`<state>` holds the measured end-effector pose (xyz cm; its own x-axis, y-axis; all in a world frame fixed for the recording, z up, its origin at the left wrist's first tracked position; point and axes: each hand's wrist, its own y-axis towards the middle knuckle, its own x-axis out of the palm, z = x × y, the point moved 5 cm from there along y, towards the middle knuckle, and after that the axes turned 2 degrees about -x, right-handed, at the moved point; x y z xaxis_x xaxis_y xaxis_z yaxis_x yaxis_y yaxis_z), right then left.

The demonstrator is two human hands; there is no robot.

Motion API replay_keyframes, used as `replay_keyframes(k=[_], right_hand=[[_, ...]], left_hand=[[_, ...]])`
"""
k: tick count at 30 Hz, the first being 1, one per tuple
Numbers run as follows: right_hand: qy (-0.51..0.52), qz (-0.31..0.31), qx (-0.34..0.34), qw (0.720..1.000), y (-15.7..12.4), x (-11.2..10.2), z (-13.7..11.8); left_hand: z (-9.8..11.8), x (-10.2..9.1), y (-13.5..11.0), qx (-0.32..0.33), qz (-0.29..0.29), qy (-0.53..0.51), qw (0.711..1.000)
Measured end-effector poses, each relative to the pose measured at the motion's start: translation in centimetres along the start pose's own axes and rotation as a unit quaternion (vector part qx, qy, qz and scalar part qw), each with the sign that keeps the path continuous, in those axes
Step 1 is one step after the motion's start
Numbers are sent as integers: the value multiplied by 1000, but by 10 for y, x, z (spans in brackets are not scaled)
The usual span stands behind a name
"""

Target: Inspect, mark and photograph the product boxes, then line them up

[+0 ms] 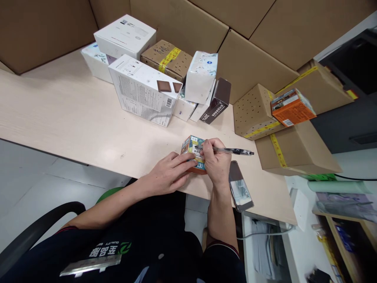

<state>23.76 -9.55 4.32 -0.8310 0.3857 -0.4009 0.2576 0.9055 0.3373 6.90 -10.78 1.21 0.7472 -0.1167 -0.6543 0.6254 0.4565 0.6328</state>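
Note:
A small printed box (193, 144) in orange, teal and yellow lies on the table near its front edge. My left hand (172, 173) rests against the box's left and near side, with its fingers lying over the top. In my right hand (216, 159) a pen (235, 151) is gripped, its back end pointing right and its writing end toward the box's top face. The pen's tip is hidden by my fingers, so I cannot tell whether it touches the box. Just right of my right wrist lies a smartphone (240, 188).
Behind the small box stand a white carton with chocolate pictures (144, 92), tissue packs (202, 74), a dark box (219, 98) and a taped brown carton (167, 59). At right, an orange box (291, 110) sits on brown cartons (256, 114). Large cardboard boxes (182, 29) line the back.

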Motion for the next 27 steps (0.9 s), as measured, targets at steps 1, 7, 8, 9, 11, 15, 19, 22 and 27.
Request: replay_keyframes(k=[1, 7, 8, 9, 11, 15, 19, 22, 27], right_hand=[[2, -2, 0, 1000, 0, 0, 0], [16, -4, 7, 1000, -1, 0, 0], [21, 3, 11, 1000, -1, 0, 1], [30, 16, 17, 999, -1, 0, 2], [59, 61, 28, 996, -1, -4, 5], [34, 181, -4, 983, 0, -32, 11], [-229, 127, -65, 963, -4, -61, 17], [-407, -17, -37, 913, -10, -62, 31], [-547, -177, 12, 818, -19, -37, 45]], left_hand=[[0, 0, 0, -1, -1, -1, 1000], [-1, 1, 0, -2, -8, -3, 1000], [-2, 1, 0, -1, -6, -2, 1000], [-2, 1, 0, 1, -3, 0, 1000], [-2, 1, 0, 2, 0, 6, 1000], [-4, 3, -2, 6, 3, 19, 1000], [-5, 5, -4, 14, 19, 28, 999], [-7, 6, -5, 13, 30, 32, 999], [-7, 8, -5, 15, 36, 23, 999]])
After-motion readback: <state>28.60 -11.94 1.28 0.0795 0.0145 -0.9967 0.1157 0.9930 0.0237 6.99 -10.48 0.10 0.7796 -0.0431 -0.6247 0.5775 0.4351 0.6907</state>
